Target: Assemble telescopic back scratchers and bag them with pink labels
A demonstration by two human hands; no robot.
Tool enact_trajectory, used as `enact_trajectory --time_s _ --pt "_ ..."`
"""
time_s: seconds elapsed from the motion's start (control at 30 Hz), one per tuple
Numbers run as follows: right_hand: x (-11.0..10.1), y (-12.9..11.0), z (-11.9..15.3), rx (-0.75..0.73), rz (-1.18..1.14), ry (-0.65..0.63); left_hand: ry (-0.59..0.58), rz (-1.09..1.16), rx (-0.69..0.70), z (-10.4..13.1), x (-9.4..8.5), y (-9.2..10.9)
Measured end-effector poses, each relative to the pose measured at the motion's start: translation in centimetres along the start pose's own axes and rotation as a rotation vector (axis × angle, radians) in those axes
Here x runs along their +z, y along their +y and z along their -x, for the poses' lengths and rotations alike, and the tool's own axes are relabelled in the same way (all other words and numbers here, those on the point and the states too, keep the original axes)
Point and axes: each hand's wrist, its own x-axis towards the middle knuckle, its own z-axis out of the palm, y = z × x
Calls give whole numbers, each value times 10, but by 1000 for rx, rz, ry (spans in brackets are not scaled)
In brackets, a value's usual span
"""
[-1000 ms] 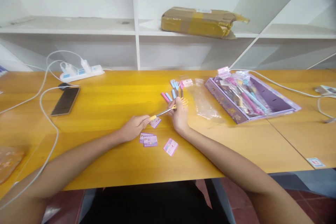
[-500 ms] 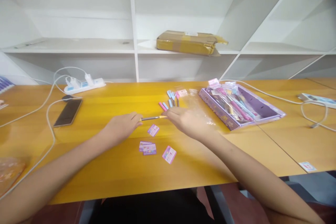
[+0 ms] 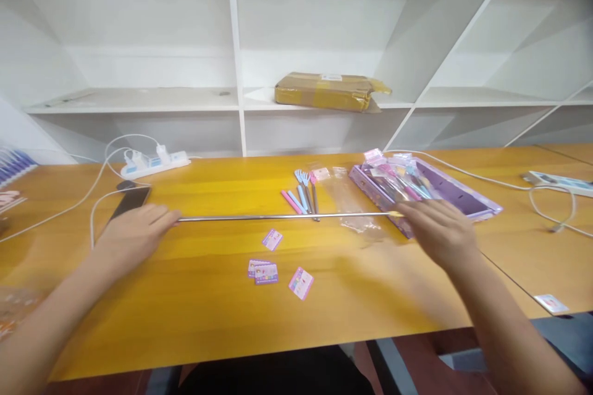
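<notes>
A thin metal telescopic back scratcher (image 3: 278,217) stretches level above the table, drawn out long between my two hands. My left hand (image 3: 139,228) is closed round its left end, hiding that end. At the other end, my right hand (image 3: 438,228) grips it by a yellow part that shows just beside the fingers. Behind the rod lie several more back scratchers (image 3: 306,188) with blue and pink claw heads and handles. Small purple-and-pink cards (image 3: 266,273) rest on the table in front of it.
A purple box (image 3: 472,203) holding bagged scratchers stands at the right, with clear plastic bags (image 3: 352,200) beside it. Left are a phone (image 3: 132,199) and a power strip (image 3: 157,163) with white cables. A taped carton (image 3: 324,91) sits on the shelf.
My hands have moved far apart, left and right. The back scratcher's rod, short between them before, is now pulled out long. The view has tilted up slightly.
</notes>
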Motion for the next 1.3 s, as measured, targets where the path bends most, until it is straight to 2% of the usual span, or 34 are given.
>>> enact_trajectory --time_s 0.07,0.13,0.3,0.47,0.53,0.6,0.7,0.8,0.9,0.97,1.03,1.17,1.3 --pt "-15 24 31 49 102 -10 55 -7 22 23 8 -24" --pt "-23 33 53 113 131 -54 52 45 40 39 15 -33" --pt "-21 26 72 298 48 -187 -3 203 0 48 25 -19" --pt "-14 26 77 746 -26 -415 -150 186 34 46 32 -8" --pt "-11 27 77 818 -70 -475 -142 178 49 48 38 -7" --pt "-9 26 77 792 -105 -485 -100 169 73 49 43 -8" --pt "-5 25 83 668 -63 -458 13 122 146 48 44 -6" --pt "-1 17 87 469 41 -418 104 74 265 39 38 5" --pt "6 -5 74 232 3 -302 126 65 333 24 29 27" --pt "12 -27 52 92 -103 -207 111 72 341 11 26 45" --pt "20 -51 26 13 -210 -161 71 75 349 -1 25 65" --pt "39 -102 -20 -37 -359 -104 -24 98 375 -19 28 109" --pt "58 -146 -42 -68 -426 -139 -136 168 382 -25 34 143"
